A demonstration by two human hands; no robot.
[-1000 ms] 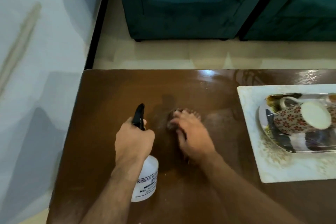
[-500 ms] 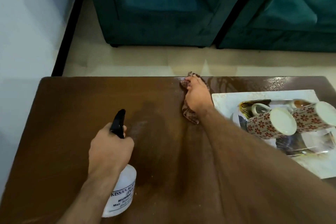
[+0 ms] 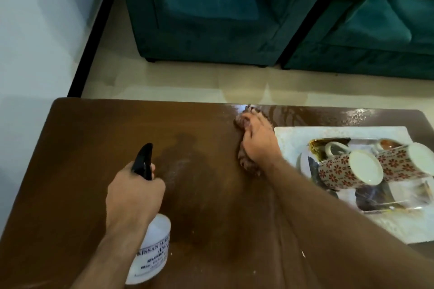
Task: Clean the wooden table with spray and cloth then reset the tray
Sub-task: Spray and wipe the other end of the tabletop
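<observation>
Now the left hand (image 3: 131, 195) has its fingers (image 3: 152, 168) curled round the neck of a spray bottle (image 3: 152, 248), white with a black nozzle, held over the wooden table (image 3: 82, 148). Ahead and to the right, the right hand (image 3: 257, 143) presses its fingers flat onto a reddish cloth (image 3: 246, 162) near the far edge. Just right of those fingers a white tray (image 3: 293, 134) holds two flowered mugs (image 3: 347, 169) lying on their sides; what lies under them is unclear.

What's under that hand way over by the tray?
A brownish cloth lies under the right hand, pressed onto the wooden table. The hand covers the cloth's middle; only its ends show.
</observation>
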